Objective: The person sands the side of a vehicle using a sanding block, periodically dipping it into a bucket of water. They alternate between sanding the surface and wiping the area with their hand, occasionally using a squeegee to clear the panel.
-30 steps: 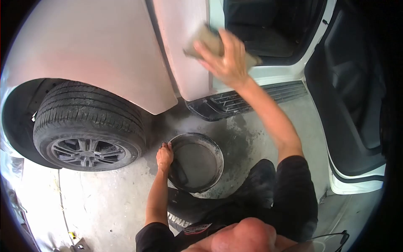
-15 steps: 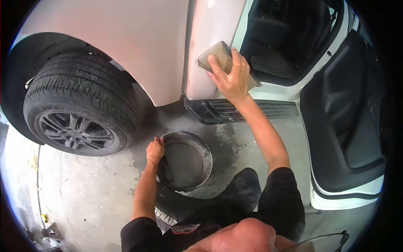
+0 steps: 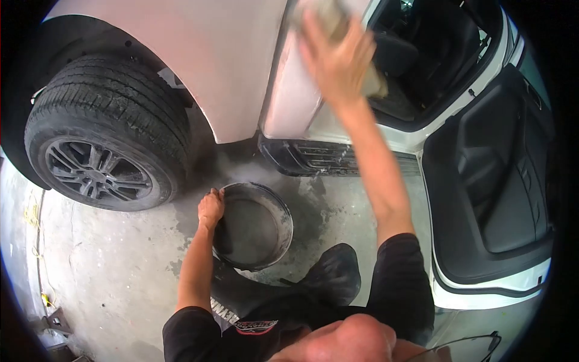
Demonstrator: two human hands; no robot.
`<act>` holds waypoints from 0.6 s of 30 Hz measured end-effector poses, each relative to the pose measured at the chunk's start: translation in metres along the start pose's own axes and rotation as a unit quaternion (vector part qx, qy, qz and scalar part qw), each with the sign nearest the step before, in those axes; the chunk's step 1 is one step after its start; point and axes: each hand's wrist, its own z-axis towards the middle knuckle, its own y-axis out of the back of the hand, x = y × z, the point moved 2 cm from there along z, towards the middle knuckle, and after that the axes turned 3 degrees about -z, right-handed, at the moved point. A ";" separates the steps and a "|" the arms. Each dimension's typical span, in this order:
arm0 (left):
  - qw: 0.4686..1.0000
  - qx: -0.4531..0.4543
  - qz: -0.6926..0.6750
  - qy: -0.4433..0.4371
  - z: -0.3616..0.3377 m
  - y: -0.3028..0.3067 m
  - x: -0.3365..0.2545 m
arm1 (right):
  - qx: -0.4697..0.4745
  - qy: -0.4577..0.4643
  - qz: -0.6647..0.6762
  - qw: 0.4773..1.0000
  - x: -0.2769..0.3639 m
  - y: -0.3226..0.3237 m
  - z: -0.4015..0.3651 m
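Observation:
My right hand (image 3: 341, 63) is wrapped round a tan sanding block (image 3: 330, 18), blurred by motion, against the pale car body panel (image 3: 291, 99) beside the door opening. Part of a tan sheet or pad (image 3: 375, 83) shows at the hand's right side. Fingers of my left hand (image 3: 211, 207) are closed on the rim of a round bucket (image 3: 284, 211). Grey, murky liquid (image 3: 247, 232) lies in the bucket, which stands on the floor.
A large black tire (image 3: 108, 114) sits in the wheel arch at the left. The black side step (image 3: 319, 158) runs below the door opening. An open car door (image 3: 491, 181) stands at the right. Beneath the bucket is wet concrete floor (image 3: 307, 211).
My right hand has moved up the panel with the block. My left hand still holds the bucket's rim. The whole view has shifted slightly.

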 end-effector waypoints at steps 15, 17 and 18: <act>1.000 0.005 -0.006 -0.004 0.001 0.000 0.000 | -0.025 -0.013 0.004 1.000 -0.031 -0.004 0.048; 1.000 0.002 -0.005 -0.004 0.000 -0.001 0.003 | -0.041 -0.007 0.019 0.999 -0.029 -0.006 0.030; 1.000 -0.003 -0.005 -0.008 0.002 -0.001 0.002 | -0.038 0.008 0.026 0.999 -0.020 -0.007 -0.011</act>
